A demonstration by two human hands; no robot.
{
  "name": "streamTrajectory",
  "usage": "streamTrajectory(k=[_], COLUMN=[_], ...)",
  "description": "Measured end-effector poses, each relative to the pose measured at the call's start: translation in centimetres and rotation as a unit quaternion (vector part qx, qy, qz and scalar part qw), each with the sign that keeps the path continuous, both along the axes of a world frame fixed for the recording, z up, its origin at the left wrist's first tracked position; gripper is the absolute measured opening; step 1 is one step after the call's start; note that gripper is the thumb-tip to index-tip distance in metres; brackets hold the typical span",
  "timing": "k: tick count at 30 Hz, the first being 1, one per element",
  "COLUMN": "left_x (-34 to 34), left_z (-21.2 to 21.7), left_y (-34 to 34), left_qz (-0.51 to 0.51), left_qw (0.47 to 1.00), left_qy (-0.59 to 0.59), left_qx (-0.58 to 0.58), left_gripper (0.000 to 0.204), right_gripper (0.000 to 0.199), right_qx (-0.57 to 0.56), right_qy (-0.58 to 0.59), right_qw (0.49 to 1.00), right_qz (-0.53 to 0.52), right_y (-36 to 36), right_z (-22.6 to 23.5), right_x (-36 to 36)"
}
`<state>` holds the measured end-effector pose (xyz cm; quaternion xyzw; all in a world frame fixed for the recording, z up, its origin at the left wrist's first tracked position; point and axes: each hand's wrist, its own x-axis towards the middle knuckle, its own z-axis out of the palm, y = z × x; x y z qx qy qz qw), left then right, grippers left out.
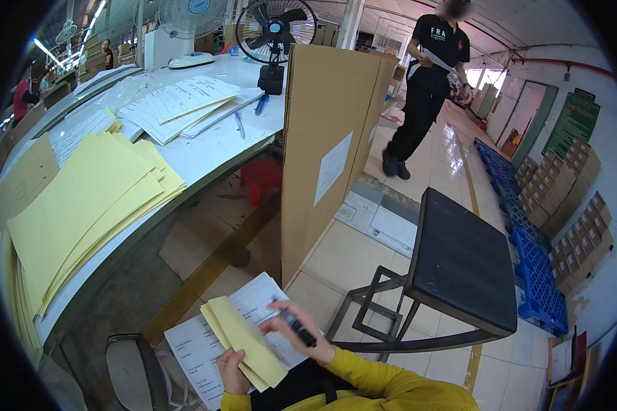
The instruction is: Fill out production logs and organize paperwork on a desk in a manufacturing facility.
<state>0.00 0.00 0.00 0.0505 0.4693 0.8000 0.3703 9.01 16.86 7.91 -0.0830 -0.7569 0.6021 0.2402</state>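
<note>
My left hand (232,371) grips the lower left edge of a folded yellow paper (245,342), its thumb on top. Under that paper lie white printed sheets (192,356), spread over my lap. In my right hand (317,346) is a black marker (298,327), held just above the right side of the papers. The fingers of that hand curl loosely around the marker, and its tip is hard to make out.
A white table (206,154) at left bears yellow sheets (82,205), printed papers (178,106), pens and fans. A tall cardboard box (322,137) stands ahead. A black stool (463,260) is at right; a person (428,89) walks beyond. Blue pallets (538,281) line the wall.
</note>
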Motion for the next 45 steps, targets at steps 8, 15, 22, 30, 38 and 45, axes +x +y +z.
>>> streamTrajectory(k=[8, 15, 22, 30, 38, 45], left_x=[-0.7, -0.8, -0.8, -0.9, -0.8, -1.0], left_z=[-1.9, -1.9, -2.0, -1.7, -1.7, -1.6], left_y=[-1.0, -1.2, -1.0, -1.2, -1.0, -1.0], left_qz=[0.074, 0.042, 0.044, 0.027, 0.027, 0.019], left_qw=[0.996, 0.997, 0.997, 0.997, 0.998, 0.999], left_qy=[-0.015, 0.002, 0.009, 0.016, 0.008, 0.002], left_qx=[0.036, 0.058, 0.059, 0.069, 0.055, 0.05], left_gripper=[0.024, 0.025, 0.024, 0.024, 0.023, 0.026], right_gripper=[0.033, 0.04, 0.088, 0.073, 0.031, 0.035], right_qx=[-0.172, -0.311, -0.316, -0.32, -0.267, -0.29], right_qy=[0.257, 0.387, 0.48, 0.52, 0.554, 0.496], right_qw=[0.92, 0.824, 0.762, 0.673, 0.724, 0.764], right_qz=[-0.242, -0.273, -0.298, -0.417, -0.312, -0.293], right_y=[6.2, 13.6, 18.7, 20.9, 17.2, 9.3], right_z=[8.8, 12.2, 13.9, 12.4, 9.5, 6.2], right_x=[-0.8, -1.1, -1.3, -2.8, -2.7, -3.6])
